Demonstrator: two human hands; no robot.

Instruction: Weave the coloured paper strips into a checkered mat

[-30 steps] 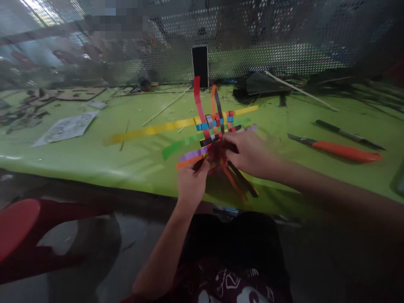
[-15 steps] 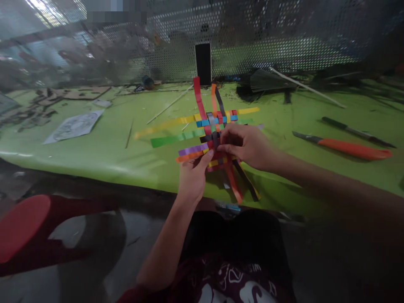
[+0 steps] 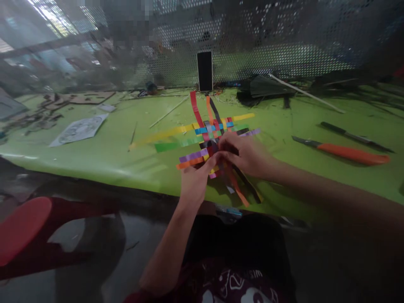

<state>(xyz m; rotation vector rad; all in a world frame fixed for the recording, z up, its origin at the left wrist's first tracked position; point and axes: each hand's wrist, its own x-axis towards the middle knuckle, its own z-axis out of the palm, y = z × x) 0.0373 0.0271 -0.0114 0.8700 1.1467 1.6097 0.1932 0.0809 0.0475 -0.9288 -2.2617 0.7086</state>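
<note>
A weave of coloured paper strips [image 3: 212, 135] lies near the front edge of the green table [image 3: 110, 151]: yellow, green, blue, purple and orange strips run sideways, while red, orange and dark ones run away from me. My left hand [image 3: 196, 182] pinches the weave's near left part, its thumb on the strips. My right hand [image 3: 248, 155] is closed on strips at the weave's middle, fingers curled over them. Both hands hide the near centre of the weave.
An orange-handled knife [image 3: 342, 151] and a dark tool [image 3: 353, 136] lie at the right. A phone [image 3: 205, 70] stands against the perforated screen behind. A printed sheet [image 3: 78, 129] and cardboard pieces lie at the left. A red stool [image 3: 22, 227] is at the lower left.
The weave has come down from slightly lifted to lying lower on the table. Both hands have closed in over its near centre.
</note>
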